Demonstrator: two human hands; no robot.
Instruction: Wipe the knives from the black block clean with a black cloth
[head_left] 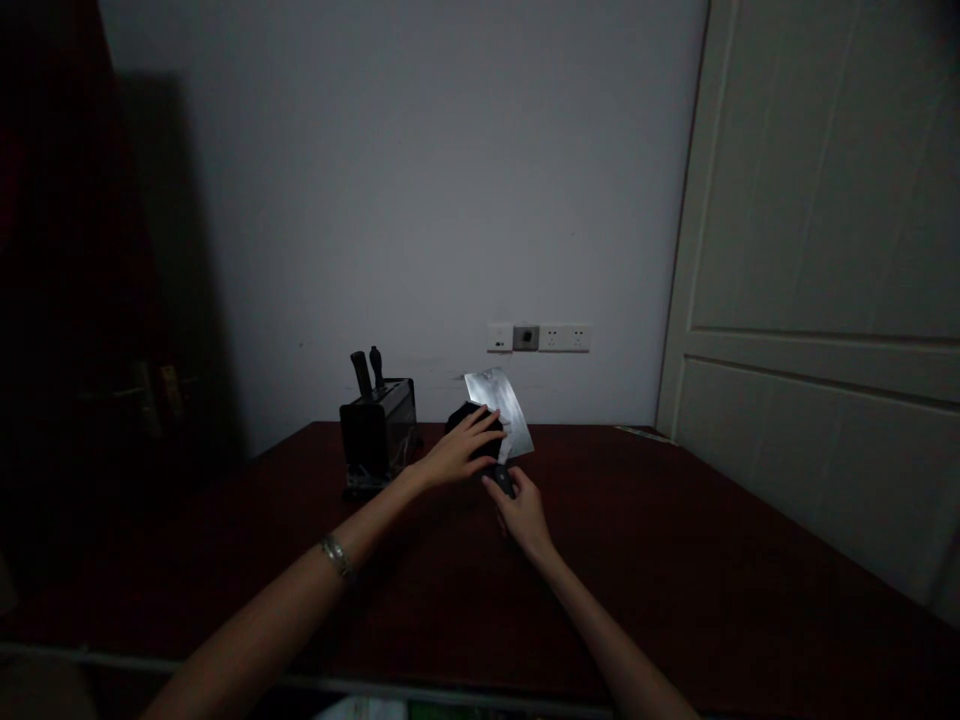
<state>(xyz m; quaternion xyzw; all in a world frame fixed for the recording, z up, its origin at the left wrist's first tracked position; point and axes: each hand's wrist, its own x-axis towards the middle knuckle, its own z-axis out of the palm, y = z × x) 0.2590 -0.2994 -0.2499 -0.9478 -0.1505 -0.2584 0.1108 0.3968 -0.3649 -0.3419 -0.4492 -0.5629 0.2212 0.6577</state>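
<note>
My right hand (521,508) is closed round the dark handle (502,480) of a cleaver. The broad, shiny cleaver blade (510,405) tilts upward above the table. Pressed against the left side of the blade is a soft-looking black thing (461,412), perhaps a cloth; the dim light hides its exact kind. My left hand (466,447), with a metal bracelet on the wrist, grips this black thing, its fingers laid across it. Just left of my hands stands a black knife block (379,425) with two dark handles sticking out of its top.
The dark red table (600,560) reaches back to a pale wall with a row of sockets (551,338). A thin, flat strip (645,434) lies at its back right edge. White panelled doors (817,300) border the right side.
</note>
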